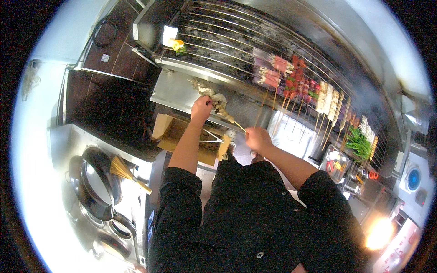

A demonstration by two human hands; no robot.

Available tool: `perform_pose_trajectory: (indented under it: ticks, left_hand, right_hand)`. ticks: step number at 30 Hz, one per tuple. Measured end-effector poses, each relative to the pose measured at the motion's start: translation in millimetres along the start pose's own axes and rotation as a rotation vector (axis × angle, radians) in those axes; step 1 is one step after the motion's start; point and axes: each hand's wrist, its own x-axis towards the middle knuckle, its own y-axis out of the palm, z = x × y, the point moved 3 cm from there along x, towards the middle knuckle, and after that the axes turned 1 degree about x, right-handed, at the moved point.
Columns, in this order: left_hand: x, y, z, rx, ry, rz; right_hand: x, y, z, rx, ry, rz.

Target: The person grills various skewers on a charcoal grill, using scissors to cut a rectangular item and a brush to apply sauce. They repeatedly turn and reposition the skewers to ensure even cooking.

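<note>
My right hand [258,139] grips the bare end of a wooden skewer [240,127], which slants up and to the left. Pale pieces of food [223,112] are threaded along it. My left hand [202,108] is closed at the skewer's far end, its fingertips against a pale, ragged mass of food [204,89]; what kind it is cannot be made out. Both hands are over a stainless steel ledge [177,87] at the front of a barred grill [218,41]. Below my left forearm stands an open cardboard box [174,136].
Skewers of wrapped rolls [281,63], red meat [297,73], white blocks [322,97] and greens [358,145] line the grill's right part. A clear container [334,163] stands near them. Left are a wok [97,184] and bamboo brush [123,169] on a steel counter [61,143].
</note>
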Motion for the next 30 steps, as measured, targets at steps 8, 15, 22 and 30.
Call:
perform_pose_trajectory:
  ticks: [8, 15, 22, 30]
  left_hand:
    - [-2.9, -5.6, -2.0, -0.078, -0.032, 0.038]
    - [-16.8, -4.0, 15.9, -0.425, -0.454, -0.035]
    - [-7.0, -5.6, -6.1, -0.036, -0.255, 0.072]
    - [-12.1, -2.2, -34.5, 0.247, -0.15, 0.026]
  right_hand:
    - [14.5, 16.7, -9.3, 0.069, 0.012, -0.088]
    - [-50.3, 5.3, -46.3, 0.064, -0.026, 0.002]
    - [-220.3, -93.3, -53.3, 0.314, -0.101, -0.175]
    - [-238.0, -187.2, -143.3, 0.191, 0.5, -0.796]
